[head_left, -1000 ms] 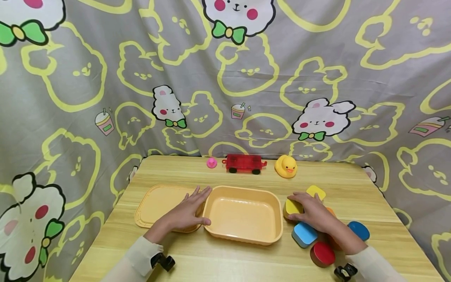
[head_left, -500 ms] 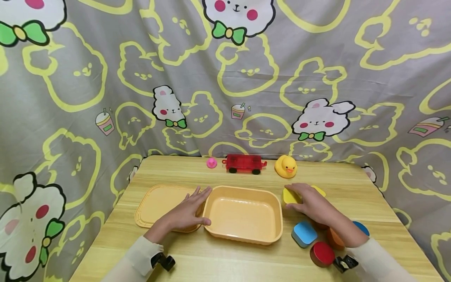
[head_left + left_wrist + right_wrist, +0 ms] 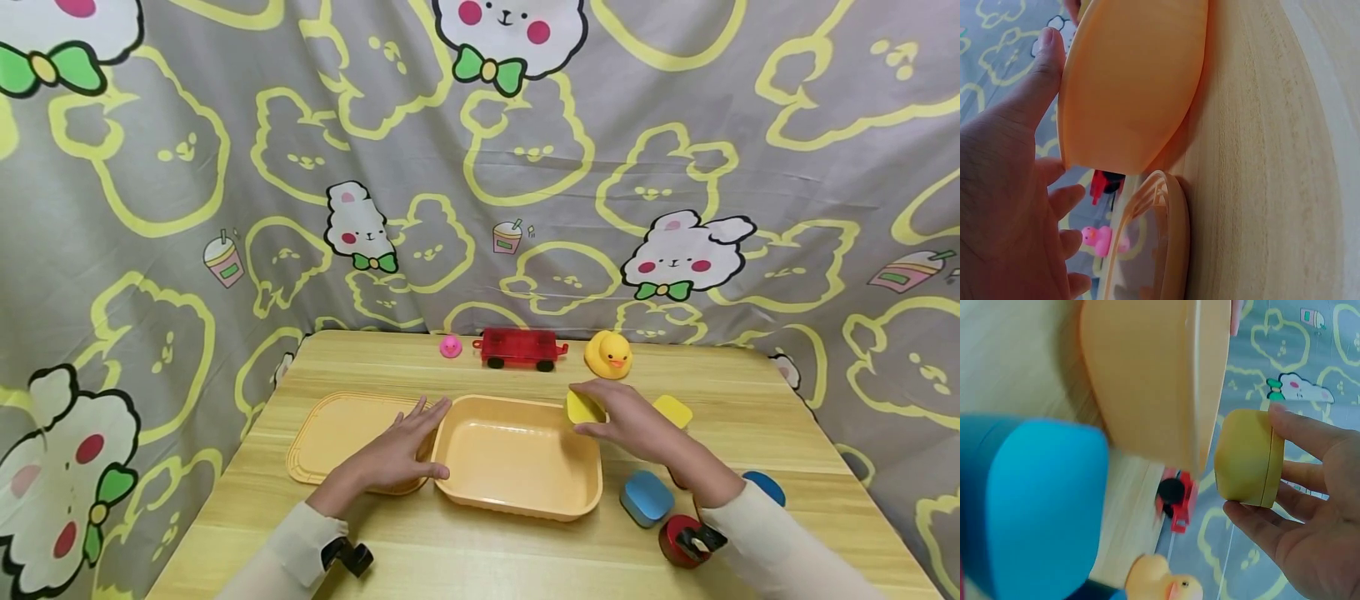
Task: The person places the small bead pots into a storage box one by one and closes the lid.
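Observation:
My right hand (image 3: 626,421) pinches a yellow rounded-square block (image 3: 582,407) between thumb and fingers. In the right wrist view a seam runs round the block (image 3: 1244,457), which is held above the tub's rim. The light orange plastic tub (image 3: 517,471) stands in the middle of the table, its inside bare. My left hand (image 3: 393,454) rests at the tub's left end with fingers extended. In the left wrist view its thumb lies along the rim. A matching flat lid (image 3: 337,433) lies to the left, partly under the left hand.
Right of the tub lie another yellow block (image 3: 673,411), a light blue block (image 3: 647,498), a red round block (image 3: 677,542) and a dark blue one (image 3: 767,487). At the back stand a pink duck (image 3: 451,347), a red toy wagon (image 3: 520,347) and a yellow duck (image 3: 609,354).
My right hand has lifted the yellow block from among the blocks on the right and carried it leftward to over the tub's far right corner. The left hand has stayed in place.

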The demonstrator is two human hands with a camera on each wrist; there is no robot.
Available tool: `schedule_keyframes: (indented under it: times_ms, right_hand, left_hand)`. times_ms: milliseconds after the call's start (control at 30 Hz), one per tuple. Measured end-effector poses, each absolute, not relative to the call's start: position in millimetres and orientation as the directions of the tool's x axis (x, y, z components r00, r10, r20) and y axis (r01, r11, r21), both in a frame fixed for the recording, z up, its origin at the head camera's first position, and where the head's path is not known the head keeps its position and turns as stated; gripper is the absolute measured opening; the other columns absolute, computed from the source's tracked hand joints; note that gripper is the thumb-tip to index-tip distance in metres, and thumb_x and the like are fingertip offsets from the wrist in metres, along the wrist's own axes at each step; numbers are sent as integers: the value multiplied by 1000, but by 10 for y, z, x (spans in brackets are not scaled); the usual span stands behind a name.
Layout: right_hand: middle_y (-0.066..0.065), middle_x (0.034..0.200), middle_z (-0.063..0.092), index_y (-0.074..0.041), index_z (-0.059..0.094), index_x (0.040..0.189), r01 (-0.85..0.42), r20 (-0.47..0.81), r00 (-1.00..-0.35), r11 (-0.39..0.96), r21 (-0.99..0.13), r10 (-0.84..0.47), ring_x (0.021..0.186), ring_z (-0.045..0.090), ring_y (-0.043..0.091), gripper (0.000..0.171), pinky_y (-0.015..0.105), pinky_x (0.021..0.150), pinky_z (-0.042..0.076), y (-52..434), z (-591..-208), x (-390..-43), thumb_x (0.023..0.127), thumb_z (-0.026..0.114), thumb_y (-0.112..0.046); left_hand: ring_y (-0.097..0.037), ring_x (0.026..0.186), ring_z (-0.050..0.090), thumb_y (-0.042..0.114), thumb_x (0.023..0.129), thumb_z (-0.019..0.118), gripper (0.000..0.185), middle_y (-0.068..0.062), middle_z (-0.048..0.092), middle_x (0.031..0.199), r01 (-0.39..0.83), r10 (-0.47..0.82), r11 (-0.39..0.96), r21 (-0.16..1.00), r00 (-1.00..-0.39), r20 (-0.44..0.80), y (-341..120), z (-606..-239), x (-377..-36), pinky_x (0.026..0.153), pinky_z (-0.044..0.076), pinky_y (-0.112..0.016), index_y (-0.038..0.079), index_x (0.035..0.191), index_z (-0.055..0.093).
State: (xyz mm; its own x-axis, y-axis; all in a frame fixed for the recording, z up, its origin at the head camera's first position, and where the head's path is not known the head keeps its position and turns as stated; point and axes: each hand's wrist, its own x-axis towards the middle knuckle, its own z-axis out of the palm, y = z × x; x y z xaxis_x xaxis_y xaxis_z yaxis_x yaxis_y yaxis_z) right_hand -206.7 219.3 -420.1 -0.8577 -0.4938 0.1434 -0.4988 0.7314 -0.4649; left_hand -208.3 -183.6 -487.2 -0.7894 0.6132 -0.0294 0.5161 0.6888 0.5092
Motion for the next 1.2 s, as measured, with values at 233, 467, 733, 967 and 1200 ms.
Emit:
schedule_keyframes:
  times_ms: [233, 467, 733, 967, 1200]
  right_hand:
    - [15, 133, 65, 2, 60, 141, -537, 169, -826, 662, -522, -537, 118, 62, 32, 61, 49, 98, 54, 1919, -4264, -2133, 89, 83, -20]
    - [14, 133, 66, -1, 61, 142, -492, 125, -836, 628, -602, -535, 113, 62, 26, 64, 41, 92, 54, 1621, -4389, -2178, 87, 85, -24]
    - [12, 132, 68, -2, 66, 135, -409, 115, -887, 643, -647, -448, 117, 63, 26, 65, 44, 97, 53, 1287, -4505, -2200, 82, 89, -32]
    - [14, 132, 68, -1, 67, 132, -361, 107, -910, 639, -679, -400, 120, 64, 29, 66, 47, 102, 51, 1018, -4615, -2211, 79, 91, -31]
    - [12, 122, 71, -3, 69, 131, -388, 104, -899, 666, -637, -425, 106, 65, 25, 66, 43, 93, 53, 791, -4806, -2269, 77, 93, -32]
  left_hand:
    - [-41, 158, 5, 54, 91, 74, 107, -6, 13, 173, 516, 615, 683, 518, -788, -25, -1838, -4877, -2084, 121, 10, -70, 13, 167, 12]
    - [-43, 158, 5, 53, 91, 74, 107, -10, 14, 173, 516, 619, 676, 526, -785, -25, -1835, -4889, -2085, 120, 10, -70, 12, 167, 12]
    - [-40, 158, 3, 63, 89, 70, 110, -7, 13, 173, 500, 615, 679, 538, -788, -43, -1842, -4859, -2080, 122, 9, -67, 15, 168, 10]
    - [-41, 158, 3, 61, 89, 71, 109, -8, 14, 173, 487, 608, 681, 548, -792, -52, -1842, -4881, -2099, 122, 10, -68, 14, 168, 11]
    - [-41, 158, 3, 60, 89, 72, 109, -7, 14, 173, 485, 607, 680, 550, -793, -51, -1839, -4882, -2097, 122, 10, -67, 15, 168, 11]
